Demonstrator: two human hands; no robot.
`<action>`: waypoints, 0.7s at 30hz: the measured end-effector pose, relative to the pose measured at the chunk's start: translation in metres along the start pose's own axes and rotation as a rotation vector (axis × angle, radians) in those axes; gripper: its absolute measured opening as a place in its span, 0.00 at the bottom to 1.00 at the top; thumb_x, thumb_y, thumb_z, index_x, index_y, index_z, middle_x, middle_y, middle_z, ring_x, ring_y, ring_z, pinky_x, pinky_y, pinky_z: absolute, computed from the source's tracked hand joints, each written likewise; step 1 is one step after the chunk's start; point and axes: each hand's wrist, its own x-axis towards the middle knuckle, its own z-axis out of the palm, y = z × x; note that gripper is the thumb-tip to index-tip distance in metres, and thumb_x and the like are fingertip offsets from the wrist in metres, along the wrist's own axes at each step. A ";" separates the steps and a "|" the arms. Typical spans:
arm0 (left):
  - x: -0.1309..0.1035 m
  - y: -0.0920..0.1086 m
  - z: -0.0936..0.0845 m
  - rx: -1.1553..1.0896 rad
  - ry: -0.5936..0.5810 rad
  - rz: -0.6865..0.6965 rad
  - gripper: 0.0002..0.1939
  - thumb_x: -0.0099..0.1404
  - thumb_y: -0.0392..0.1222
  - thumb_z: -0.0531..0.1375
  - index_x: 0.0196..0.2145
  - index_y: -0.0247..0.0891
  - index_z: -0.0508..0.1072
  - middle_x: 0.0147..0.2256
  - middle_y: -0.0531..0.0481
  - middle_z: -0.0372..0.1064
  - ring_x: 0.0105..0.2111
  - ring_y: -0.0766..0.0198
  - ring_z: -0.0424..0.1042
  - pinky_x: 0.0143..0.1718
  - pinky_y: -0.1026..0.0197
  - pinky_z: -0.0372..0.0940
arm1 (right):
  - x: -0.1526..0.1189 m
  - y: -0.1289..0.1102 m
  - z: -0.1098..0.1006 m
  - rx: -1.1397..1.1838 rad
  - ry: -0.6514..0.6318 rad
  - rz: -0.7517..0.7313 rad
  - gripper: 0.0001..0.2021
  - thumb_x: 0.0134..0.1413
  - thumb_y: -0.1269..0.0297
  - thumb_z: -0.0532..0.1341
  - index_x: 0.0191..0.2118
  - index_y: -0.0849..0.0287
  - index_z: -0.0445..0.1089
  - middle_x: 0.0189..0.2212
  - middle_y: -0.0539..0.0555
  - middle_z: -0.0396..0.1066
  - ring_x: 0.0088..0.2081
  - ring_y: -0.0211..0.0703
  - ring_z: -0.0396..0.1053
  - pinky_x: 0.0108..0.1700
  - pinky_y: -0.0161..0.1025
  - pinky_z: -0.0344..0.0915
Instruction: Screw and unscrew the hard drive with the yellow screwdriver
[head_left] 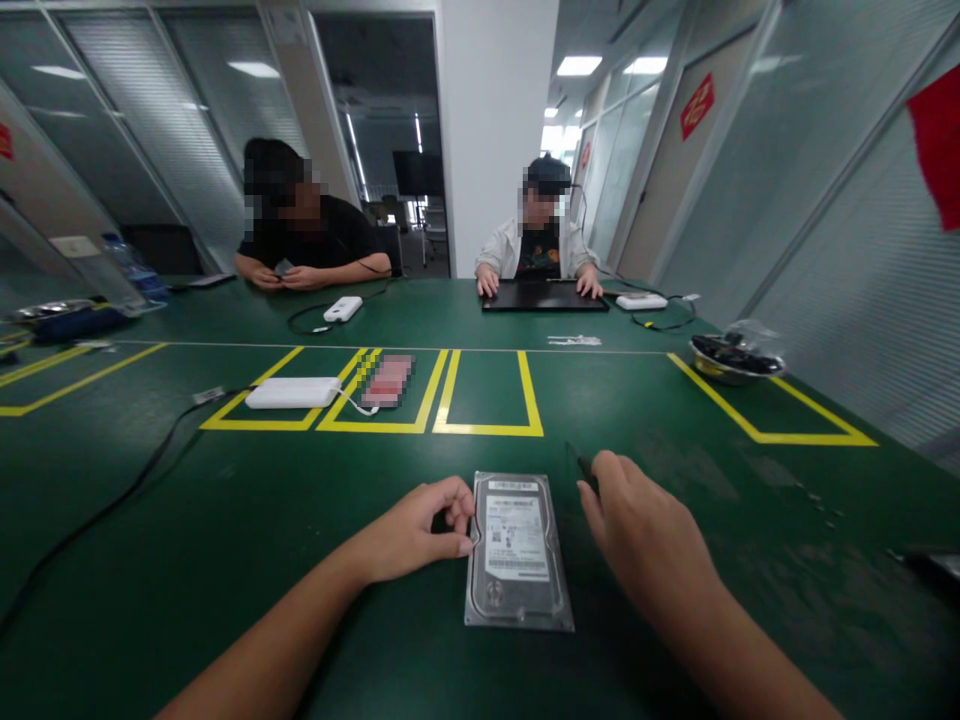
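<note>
A silver hard drive (517, 590) with a white label lies flat on the green table, long side pointing away from me. My left hand (435, 520) is at its left edge, fingers curled and thumb tip against the side. To the right of the drive and apart from it, my right hand (637, 510) is closed around what looks like a screwdriver (586, 468) with a dark handle. Its thin shaft points away to the upper left. Most of the handle is hidden in my fist.
Ahead are yellow tape outlines (487, 430), a white power bank (292, 393) and a blurred-out phone (388, 381). Small screws (817, 505) lie at the right, beyond them a metal bowl (739, 370). Two people sit across, one with hands on a dark flat panel (544, 296).
</note>
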 end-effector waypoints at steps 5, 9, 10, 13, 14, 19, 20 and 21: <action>0.000 -0.001 0.000 0.000 0.007 -0.003 0.12 0.60 0.38 0.64 0.39 0.38 0.66 0.34 0.54 0.63 0.35 0.65 0.63 0.38 0.62 0.59 | 0.006 0.003 0.009 -0.007 -0.218 0.137 0.03 0.62 0.70 0.53 0.41 0.58 0.60 0.38 0.54 0.63 0.29 0.42 0.70 0.23 0.36 0.46; -0.001 0.002 0.001 -0.009 0.003 -0.009 0.12 0.59 0.39 0.64 0.39 0.38 0.66 0.35 0.54 0.64 0.36 0.64 0.62 0.39 0.61 0.59 | 0.008 0.008 0.016 -0.026 -0.328 0.175 0.06 0.62 0.70 0.52 0.44 0.59 0.60 0.40 0.56 0.62 0.30 0.43 0.72 0.23 0.37 0.48; -0.001 0.003 0.001 -0.016 0.000 -0.007 0.12 0.59 0.39 0.64 0.39 0.38 0.66 0.35 0.53 0.64 0.37 0.63 0.62 0.40 0.61 0.59 | 0.008 0.009 0.017 -0.030 -0.337 0.178 0.06 0.61 0.70 0.52 0.44 0.59 0.60 0.40 0.56 0.62 0.30 0.44 0.72 0.23 0.37 0.49; -0.002 0.008 0.001 -0.061 -0.006 0.004 0.10 0.59 0.36 0.60 0.39 0.38 0.65 0.35 0.53 0.64 0.37 0.63 0.62 0.41 0.60 0.58 | 0.008 0.012 0.019 -0.034 -0.352 0.187 0.08 0.61 0.69 0.52 0.46 0.59 0.61 0.41 0.57 0.62 0.30 0.46 0.73 0.23 0.37 0.52; -0.002 0.010 0.000 -0.087 -0.003 0.004 0.10 0.59 0.34 0.59 0.39 0.38 0.65 0.35 0.53 0.64 0.37 0.63 0.62 0.41 0.59 0.58 | 0.008 0.013 0.019 -0.034 -0.355 0.188 0.08 0.61 0.68 0.52 0.46 0.59 0.61 0.40 0.57 0.62 0.30 0.46 0.73 0.23 0.37 0.53; 0.003 0.011 0.007 -0.174 0.114 -0.018 0.09 0.54 0.32 0.54 0.35 0.38 0.64 0.32 0.54 0.62 0.34 0.64 0.61 0.38 0.61 0.56 | 0.010 0.017 0.020 -0.021 -0.349 0.187 0.09 0.63 0.67 0.51 0.47 0.59 0.61 0.40 0.57 0.63 0.33 0.49 0.73 0.25 0.38 0.57; 0.005 0.010 0.009 -0.192 0.174 -0.024 0.09 0.53 0.32 0.54 0.35 0.38 0.63 0.31 0.54 0.61 0.33 0.64 0.60 0.37 0.61 0.56 | 0.010 0.018 0.020 -0.017 -0.347 0.188 0.09 0.63 0.67 0.50 0.47 0.59 0.61 0.40 0.57 0.63 0.33 0.49 0.73 0.25 0.39 0.58; 0.007 0.009 0.013 -0.206 0.240 -0.037 0.09 0.53 0.32 0.53 0.34 0.38 0.63 0.30 0.54 0.60 0.33 0.64 0.60 0.36 0.62 0.55 | 0.011 0.018 0.021 -0.013 -0.346 0.190 0.09 0.63 0.67 0.50 0.47 0.60 0.61 0.41 0.58 0.63 0.33 0.49 0.73 0.26 0.39 0.58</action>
